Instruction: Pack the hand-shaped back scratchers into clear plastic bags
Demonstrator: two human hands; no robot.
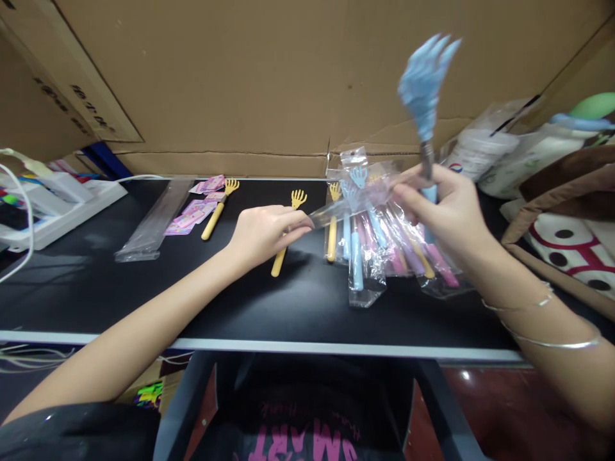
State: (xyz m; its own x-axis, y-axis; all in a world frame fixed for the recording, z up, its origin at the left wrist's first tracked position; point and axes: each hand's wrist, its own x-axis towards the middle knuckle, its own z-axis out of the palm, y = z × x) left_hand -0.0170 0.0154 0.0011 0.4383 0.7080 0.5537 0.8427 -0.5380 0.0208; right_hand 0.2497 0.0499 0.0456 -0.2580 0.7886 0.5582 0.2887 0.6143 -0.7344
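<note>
My right hand (449,211) is wrapped round the handle of a light-blue back scratcher (423,96), its claw end raised above the fist. My left hand (271,234) pinches the end of a clear plastic sleeve (329,211), which stretches across toward my right fingers; whether they grip it too I cannot tell. Beneath the left hand lies a yellow back scratcher (278,262), partly covered. Another yellow back scratcher (214,221) rests farther left, beside pink printed cards (192,216). Between and under my hands is a pile of bagged back scratchers (356,259) in blue, yellow, pink and purple.
Flat clear sleeves (151,224) lie at the left, past them a white power strip (81,214) with cables. A lidded cup (480,153), a bottle (533,153) and a brown-trimmed bag (552,192) crowd the right. Cardboard (230,83) walls the back of the black table (307,314).
</note>
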